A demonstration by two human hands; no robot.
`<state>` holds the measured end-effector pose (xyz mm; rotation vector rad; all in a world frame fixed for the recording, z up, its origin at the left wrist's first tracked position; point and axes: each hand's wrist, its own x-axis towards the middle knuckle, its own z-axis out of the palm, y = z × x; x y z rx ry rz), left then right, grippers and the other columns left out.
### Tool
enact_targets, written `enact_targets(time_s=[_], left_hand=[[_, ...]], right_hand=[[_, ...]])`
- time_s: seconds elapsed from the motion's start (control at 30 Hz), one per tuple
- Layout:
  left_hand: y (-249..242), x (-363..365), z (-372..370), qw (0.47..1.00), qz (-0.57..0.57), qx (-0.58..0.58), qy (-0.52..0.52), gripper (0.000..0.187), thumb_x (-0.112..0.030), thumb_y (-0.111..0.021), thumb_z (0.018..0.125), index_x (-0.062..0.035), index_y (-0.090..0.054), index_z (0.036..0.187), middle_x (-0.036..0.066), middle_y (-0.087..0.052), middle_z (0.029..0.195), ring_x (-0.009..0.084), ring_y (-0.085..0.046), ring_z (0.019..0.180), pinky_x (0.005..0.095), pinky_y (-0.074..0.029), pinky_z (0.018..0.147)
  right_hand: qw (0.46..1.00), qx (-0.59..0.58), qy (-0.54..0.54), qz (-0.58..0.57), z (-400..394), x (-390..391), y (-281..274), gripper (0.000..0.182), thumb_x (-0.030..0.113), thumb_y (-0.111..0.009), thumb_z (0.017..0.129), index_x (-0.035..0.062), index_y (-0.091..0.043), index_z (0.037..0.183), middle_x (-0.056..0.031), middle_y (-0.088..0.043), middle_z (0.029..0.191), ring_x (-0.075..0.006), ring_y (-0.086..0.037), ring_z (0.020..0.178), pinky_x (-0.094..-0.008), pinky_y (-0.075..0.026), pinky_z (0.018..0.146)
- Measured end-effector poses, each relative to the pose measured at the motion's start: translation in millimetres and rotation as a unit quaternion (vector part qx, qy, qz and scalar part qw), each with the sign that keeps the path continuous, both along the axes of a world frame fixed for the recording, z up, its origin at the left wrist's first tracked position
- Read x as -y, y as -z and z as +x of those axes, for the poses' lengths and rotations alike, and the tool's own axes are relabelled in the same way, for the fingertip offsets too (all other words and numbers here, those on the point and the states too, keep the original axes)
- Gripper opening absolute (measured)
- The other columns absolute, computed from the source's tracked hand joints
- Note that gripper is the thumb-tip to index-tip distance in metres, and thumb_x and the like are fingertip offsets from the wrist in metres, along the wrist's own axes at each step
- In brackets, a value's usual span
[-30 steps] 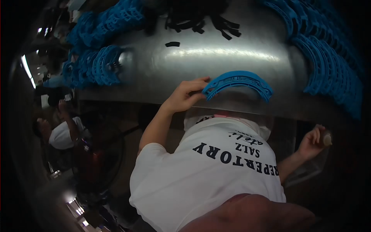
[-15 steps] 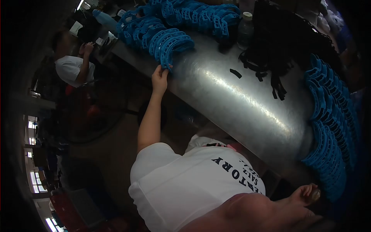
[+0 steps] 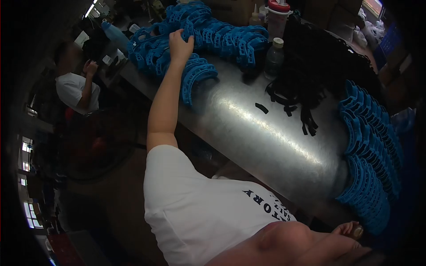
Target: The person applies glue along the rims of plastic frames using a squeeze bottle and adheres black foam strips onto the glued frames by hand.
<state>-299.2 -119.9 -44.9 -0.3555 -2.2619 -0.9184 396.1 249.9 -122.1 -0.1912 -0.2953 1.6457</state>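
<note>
My left hand reaches far out to the upper left, its thumb and curled fingers on a blue plastic piece in the back rows. Nearer to me, a nested row of curved blue pieces lies just below that hand. At the lower right my right hand is closed round a small brownish thing that I cannot make out. Beside it, more blue pieces are stacked in overlapping rows along the right end of the metal table.
Black straps are heaped at the back, with a loose black strip nearer. A clear bottle and a white tub with a red lid stand there. At the left is another person.
My left hand has left the near end of the blue row and moved up to the pieces farther back. The view has shifted, showing more of the table's back. My right hand still holds the small thing.
</note>
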Motion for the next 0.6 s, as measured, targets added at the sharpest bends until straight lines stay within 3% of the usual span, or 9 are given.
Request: enact_targets(time_s=[0.07, 0.1, 0.17, 0.2, 0.3, 0.4, 0.47, 0.53, 0.6], left_hand=[[11.7, -14.5, -67.9, 0.983, -0.053, 0.09, -0.149, 0.043, -0.027, -0.06, 0.085, 0.0014, -0.053, 0.117, 0.018, -0.052, 0.119, 0.0338, -0.052, 0.108, 0.0393, -0.041, 0.095], [22.6, -12.3, -99.5, 0.984, -0.051, 0.087, -0.145, 0.043, -0.027, -0.06, 0.085, 0.0014, -0.053, 0.117, 0.018, -0.052, 0.119, 0.0338, -0.052, 0.108, 0.0393, -0.041, 0.095], [40.6, -0.3, -143.6, 0.954, -0.147, 0.239, -0.104, 0.04, -0.031, -0.061, 0.086, -0.0002, -0.057, 0.111, 0.018, -0.057, 0.11, 0.033, -0.055, 0.101, 0.0382, -0.045, 0.089], [34.9, -1.5, -138.3, 0.955, -0.145, 0.238, -0.101, 0.04, -0.031, -0.061, 0.086, -0.0002, -0.057, 0.111, 0.018, -0.057, 0.11, 0.033, -0.055, 0.101, 0.0382, -0.045, 0.089], [11.0, 0.7, -97.5, 0.991, -0.005, 0.137, 0.005, 0.039, -0.037, -0.061, 0.086, -0.0027, -0.06, 0.104, 0.015, -0.062, 0.097, 0.0286, -0.059, 0.09, 0.0372, -0.047, 0.08], [-9.4, -0.4, -73.9, 0.984, 0.089, 0.115, 0.1, 0.04, -0.039, -0.057, 0.089, -0.002, -0.061, 0.105, 0.011, -0.063, 0.098, 0.0224, -0.06, 0.098, 0.0313, -0.048, 0.084], [-25.7, -6.5, -25.0, 0.956, 0.151, 0.093, 0.234, 0.032, -0.035, -0.052, 0.094, -0.0039, -0.058, 0.101, 0.004, -0.061, 0.085, 0.0144, -0.058, 0.084, 0.0289, -0.047, 0.078], [-30.8, -24.4, 29.5, 0.905, 0.204, 0.002, 0.373, 0.029, -0.032, -0.051, 0.095, -0.0046, -0.054, 0.106, 0.001, -0.056, 0.079, 0.0126, -0.055, 0.078, 0.0297, -0.044, 0.081], [-39.2, -35.8, 104.6, 0.849, 0.21, 0.081, 0.479, 0.03, -0.027, -0.051, 0.095, -0.0024, -0.05, 0.112, 0.001, -0.055, 0.078, 0.0128, -0.055, 0.079, 0.0308, -0.042, 0.087]], right_hand=[[1.0, -0.001, 0.009, 0.005, -11.3, 11.5, -9.5, 0.051, 0.015, -0.06, 0.084, -0.0067, -0.035, 0.123, -0.0195, -0.045, 0.112, -0.0121, -0.041, 0.057, -0.0199, -0.036, 0.049], [1.0, 0.015, 0.013, 0.003, -11.2, 17.0, -9.1, 0.045, 0.023, -0.059, 0.084, -0.0011, -0.041, 0.118, -0.0181, -0.048, 0.108, -0.0131, -0.042, 0.055, -0.0207, -0.037, 0.048], [0.999, 0.049, 0.022, 0.0, -11.8, 25.5, -11.2, 0.038, 0.038, -0.058, 0.085, 0.0101, -0.054, 0.11, -0.0154, -0.055, 0.101, -0.0153, -0.043, 0.052, -0.0224, -0.038, 0.046], [0.999, 0.048, 0.024, 0.002, -12.8, 25.2, -11.3, 0.038, 0.038, -0.058, 0.085, 0.0101, -0.054, 0.11, -0.0154, -0.055, 0.101, -0.0153, -0.043, 0.052, -0.0224, -0.038, 0.046], [0.998, 0.049, 0.041, 0.003, -11.1, 27.7, -9.2, 0.042, 0.034, -0.058, 0.085, 0.005, -0.048, 0.114, -0.0163, -0.053, 0.103, -0.0145, -0.042, 0.053, -0.0218, -0.037, 0.047], [0.997, 0.05, 0.052, 0.007, -10.6, 25.3, -10.7, 0.047, 0.031, -0.059, 0.085, 0.0, -0.043, 0.118, -0.0172, -0.051, 0.105, -0.0136, -0.042, 0.054, -0.0212, -0.036, 0.047], [0.997, 0.054, 0.06, 0.005, -8.3, 26.6, -11.0, 0.051, 0.028, -0.059, 0.085, -0.0034, -0.039, 0.12, -0.0178, -0.049, 0.107, -0.013, -0.041, 0.055, -0.0208, -0.036, 0.048], [0.996, 0.061, 0.07, 0.0, -3.1, 32.5, -11.8, 0.055, 0.025, -0.06, 0.086, -0.0068, -0.035, 0.123, -0.0184, -0.048, 0.109, -0.0124, -0.041, 0.056, -0.0204, -0.035, 0.049], [0.995, 0.067, 0.08, -0.01, -6.4, 40.8, -16.2, 0.057, 0.024, -0.06, 0.086, -0.0085, -0.033, 0.124, -0.0187, -0.047, 0.11, -0.0121, -0.041, 0.056, -0.0202, -0.035, 0.049]])
